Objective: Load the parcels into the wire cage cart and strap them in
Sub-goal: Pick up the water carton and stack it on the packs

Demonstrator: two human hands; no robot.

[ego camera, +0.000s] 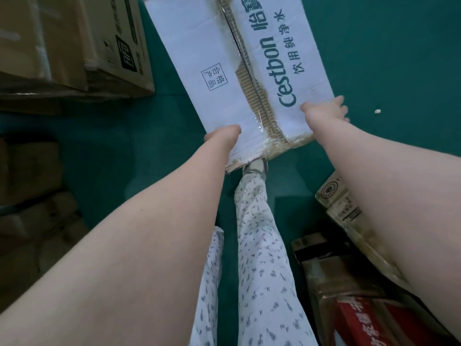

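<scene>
Nearest the camera, two bare forearms reach forward and down over a pair of white trouser legs printed with small dark flowers (pixel 264 258), and one grey shoe (pixel 257 167) shows just under the near edge of the parcel. At the lower right, at least three cardboard cartons lie together: a red-printed carton (pixel 369 320) cut off by the frame's bottom edge, a brown taped carton (pixel 331 268) beside it, and a pale carton with a round seal (pixel 341 203) partly behind the right forearm. How they stack I cannot make out.

The left hand (pixel 223 136) holds the near left corner of the white cardboard water carton printed "C'estbon" (pixel 199 53); its fingers are curled under the edge and hidden, so only the back of the hand shows. The right hand (pixel 326 109) clasps the near right corner, its fingers (pixel 341 113) wrapped over the side. The carton is long, sealed with clear tape along a torn centre seam that bares brown corrugation, and sits above the dark green floor (pixel 399 58); whether it rests on the floor or is lifted is unclear. Its far end runs out of the top of the frame.

One small white scrap (pixel 377 111) lies on the floor to the right. At the upper left stands a large brown carton with black print (pixel 74 41), cropped, and below it dim, blurred brown boxes (pixel 30 191), perhaps two or three.
</scene>
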